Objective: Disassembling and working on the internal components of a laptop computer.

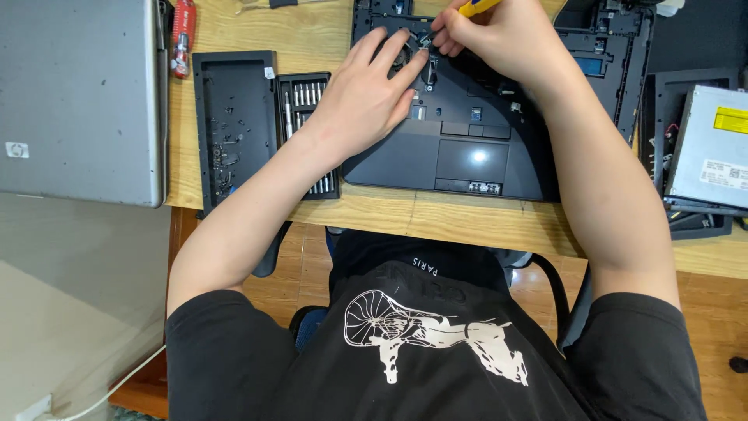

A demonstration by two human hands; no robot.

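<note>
— Black cloth comes first, nearest the camera: a dark shirt with a pale print, and a chair's arms showing to either side over a tiled floor. What sits at the near edge of the bench (436, 222)?

— Bare wood, a narrow strip of it, running between the person and the opened laptop base (467, 148). That strip is the only open room in front; the base lies just behind it, its touchpad towards the person.

— And to the sides?

— Left of the base, a bit set (308, 117) in its case lies under the left forearm, touching a black tray (234, 117) dotted with small screws. Beyond that a closed grey laptop (78, 93) overhangs the bench's left edge. On the right, a silver drive (713, 148) rests on black trays near the right edge.

— The hands?

— Both together at the far part of the base. The left hand (366, 97) lies flat, fingers spread, pressing on the base beside the fan opening. The right hand (487, 35) is closed around a yellow-handled screwdriver (477, 6), tip down by the left fingertips; the tip itself is hidden.

— Farther still?

— Another black casing (612, 54) lies behind the right forearm, and a red tool (182, 35) lies at the far left.
</note>
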